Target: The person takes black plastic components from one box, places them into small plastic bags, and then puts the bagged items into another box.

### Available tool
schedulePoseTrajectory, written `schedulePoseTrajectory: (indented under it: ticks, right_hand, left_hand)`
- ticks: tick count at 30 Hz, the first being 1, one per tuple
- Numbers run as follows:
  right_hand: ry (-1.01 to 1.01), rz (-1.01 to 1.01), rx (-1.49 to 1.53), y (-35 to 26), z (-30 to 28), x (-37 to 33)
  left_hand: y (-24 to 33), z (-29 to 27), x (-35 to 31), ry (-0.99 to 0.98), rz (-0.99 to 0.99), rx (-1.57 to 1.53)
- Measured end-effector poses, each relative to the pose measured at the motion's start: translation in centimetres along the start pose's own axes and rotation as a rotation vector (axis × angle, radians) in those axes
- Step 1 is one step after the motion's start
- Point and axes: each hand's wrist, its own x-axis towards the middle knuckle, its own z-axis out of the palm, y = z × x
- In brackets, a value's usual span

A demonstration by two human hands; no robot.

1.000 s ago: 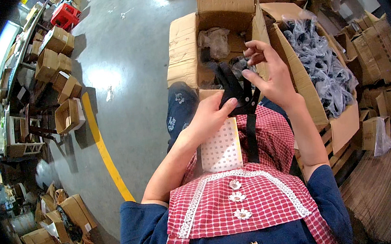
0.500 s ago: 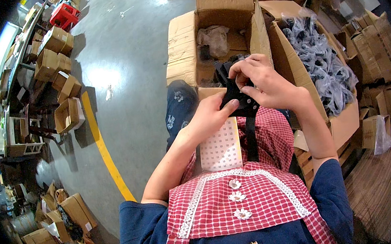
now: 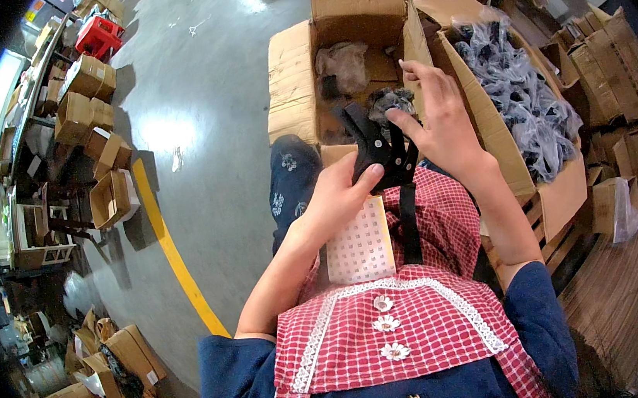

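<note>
My left hand (image 3: 342,195) pinches a black strapped item (image 3: 373,147) between thumb and fingers; its exact kind I cannot make out. Small pale round spots dot its curved straps, and a black band (image 3: 409,224) hangs below it over my lap. Just right of the item, my right hand (image 3: 440,112) is raised with thumb and fingers apart. Something pale shows at a fingertip, either a nail or a small piece. On my lap lies a white sheet (image 3: 359,247) printed with rows of small marks, partly under my left wrist.
Ahead stands an open cardboard box (image 3: 293,85) with a clear plastic bag (image 3: 344,66) inside. To its right, another carton holds many plastic-wrapped dark items (image 3: 514,93). Flattened cardboard (image 3: 624,291) is stacked at lower right. A yellow line (image 3: 170,249) crosses the floor at left, near small boxes (image 3: 111,199).
My right hand has come off the black item and moved right, its fingers opening out. More of the straps and their pale spots now shows. My left hand keeps its hold.
</note>
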Motion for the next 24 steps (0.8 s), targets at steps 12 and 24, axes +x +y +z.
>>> schedulePoseTrajectory:
  ticks: [12, 24]
  right_hand:
    - [-0.162, 0.434, 0.565, -0.9, 0.3, -4.5]
    - [-0.058, 0.375, 0.598, -1.9, -0.9, -4.7]
  left_hand:
    - [1.1, 0.3, -0.9, 0.009, -0.216, -0.516]
    - [5.4, 0.4, -1.5, -0.014, -0.287, -0.697]
